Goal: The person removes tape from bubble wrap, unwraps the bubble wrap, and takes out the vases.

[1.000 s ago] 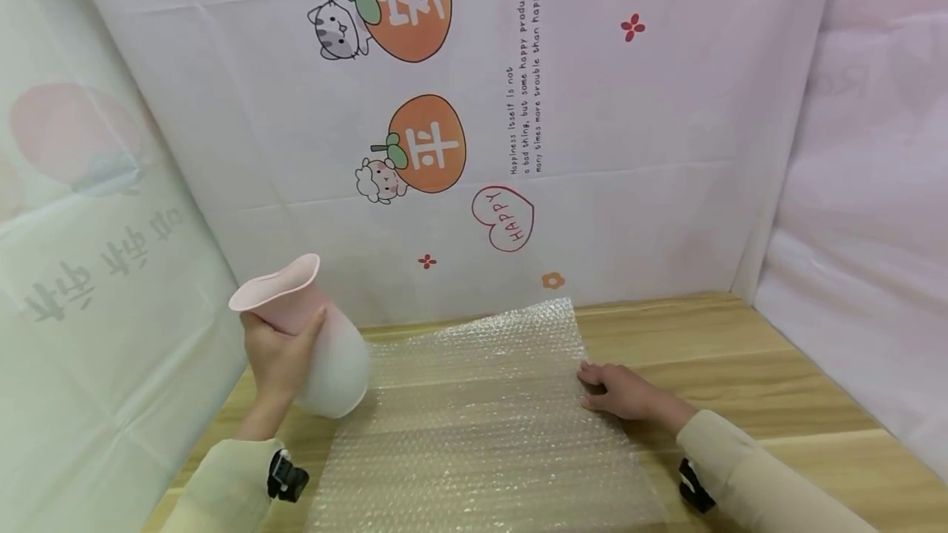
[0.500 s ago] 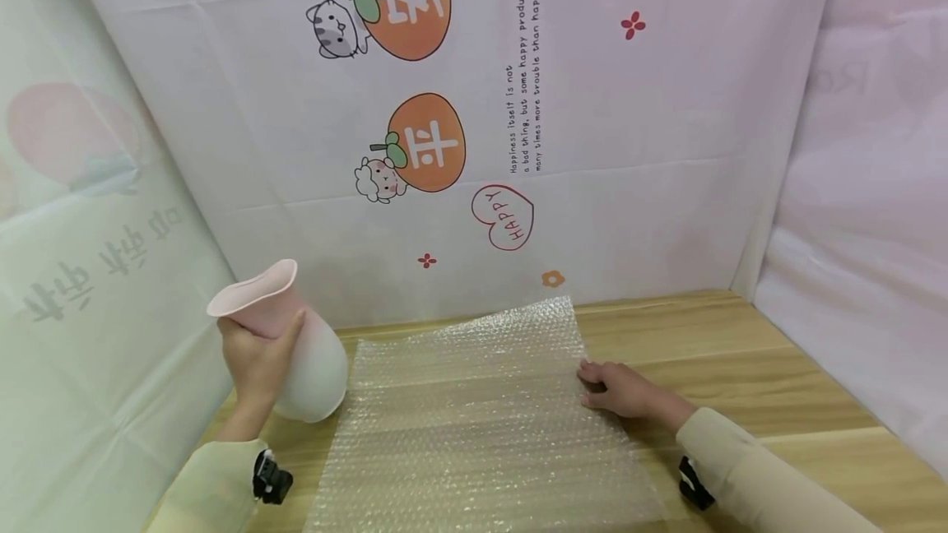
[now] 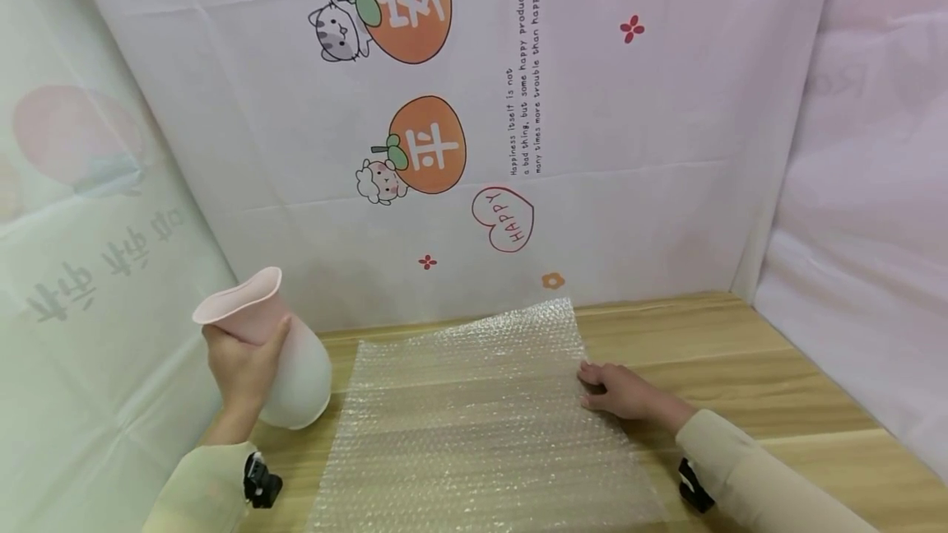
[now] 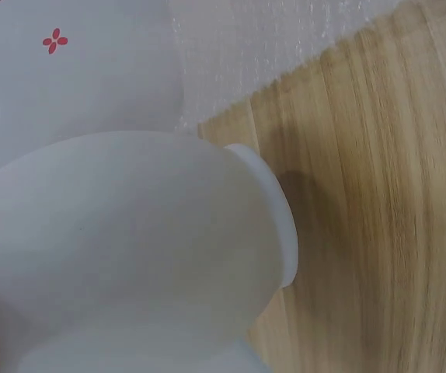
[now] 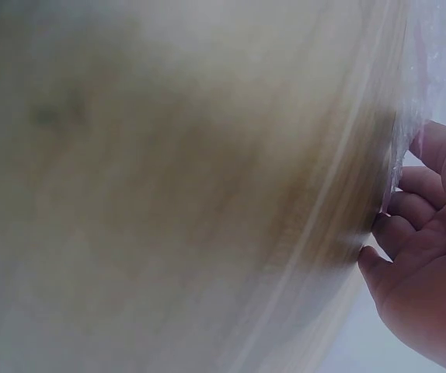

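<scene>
My left hand grips the neck of a vase, fingers round the pink upper part and thumb along its side. The vase fades from pink at its wavy rim to white at the base, and leans with its mouth up and to the left. In the left wrist view its white body and base ring show close over the wood. A clear sheet of bubble wrap lies spread on the table. My right hand holds its right edge; in the right wrist view the fingertips meet the film.
The wood-grain table extends right of the wrap. A printed white cloth stands along its back edge, with further cloths at left and right. The wrap's back edge lifts slightly near the back cloth.
My left hand has carried the vase left and slightly down, off the wrap's left edge, so the wrap's far left corner now shows. My right hand stays in place.
</scene>
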Demonstrator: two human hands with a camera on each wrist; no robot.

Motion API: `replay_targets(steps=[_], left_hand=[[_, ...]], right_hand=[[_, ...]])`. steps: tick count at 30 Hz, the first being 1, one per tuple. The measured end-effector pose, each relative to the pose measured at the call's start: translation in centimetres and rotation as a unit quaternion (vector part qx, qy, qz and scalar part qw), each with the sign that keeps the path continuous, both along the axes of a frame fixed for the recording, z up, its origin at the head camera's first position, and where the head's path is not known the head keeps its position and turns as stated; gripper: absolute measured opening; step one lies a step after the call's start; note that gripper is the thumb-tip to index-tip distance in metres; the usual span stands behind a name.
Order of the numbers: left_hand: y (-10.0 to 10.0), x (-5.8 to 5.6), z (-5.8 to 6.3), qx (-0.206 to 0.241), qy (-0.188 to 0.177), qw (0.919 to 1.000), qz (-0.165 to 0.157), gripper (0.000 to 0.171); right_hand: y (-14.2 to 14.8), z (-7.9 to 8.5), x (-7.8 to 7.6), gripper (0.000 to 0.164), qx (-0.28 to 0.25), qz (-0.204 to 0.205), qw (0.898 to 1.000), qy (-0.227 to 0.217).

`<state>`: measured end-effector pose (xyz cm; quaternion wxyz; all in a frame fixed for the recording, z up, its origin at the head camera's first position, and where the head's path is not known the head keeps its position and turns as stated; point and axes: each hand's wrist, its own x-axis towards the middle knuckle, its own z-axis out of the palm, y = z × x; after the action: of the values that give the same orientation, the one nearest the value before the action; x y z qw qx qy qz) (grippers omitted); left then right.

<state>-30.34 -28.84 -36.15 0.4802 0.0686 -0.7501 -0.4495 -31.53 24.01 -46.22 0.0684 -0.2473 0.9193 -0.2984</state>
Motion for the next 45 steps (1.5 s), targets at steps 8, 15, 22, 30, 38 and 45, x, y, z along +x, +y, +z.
replay_targets(steps=[8,15,22,30,38,45], left_hand=[[-1.3,0.3,0.0,0.007,-0.013,0.9997,0.019,0.087],[-2.4,0.6,-0.1,0.016,-0.019,0.9991,0.036,0.086],[-3.3,0.8,-0.1,0.025,-0.022,0.9984,0.046,0.086],[-4.1,0.8,-0.3,0.008,-0.017,0.9982,0.056,0.084],[-4.7,0.8,-0.4,0.008,-0.015,0.9978,0.064,0.084],[-5.5,0.6,-0.7,0.014,-0.014,0.9973,0.07,0.086]], right_hand=[[0.1,-0.1,0.0,0.056,0.004,0.0,1.0,0.0],[0.0,0.0,0.1,0.056,0.005,-0.001,1.0,-0.001],[0.0,-0.1,0.0,0.057,0.004,-0.002,1.0,-0.003],[0.0,-0.3,-0.1,0.057,-0.003,-0.003,1.0,-0.007],[0.0,-0.1,0.1,0.057,-0.007,0.001,1.0,-0.007],[0.1,-0.2,0.0,0.057,-0.005,0.002,1.0,0.001]])
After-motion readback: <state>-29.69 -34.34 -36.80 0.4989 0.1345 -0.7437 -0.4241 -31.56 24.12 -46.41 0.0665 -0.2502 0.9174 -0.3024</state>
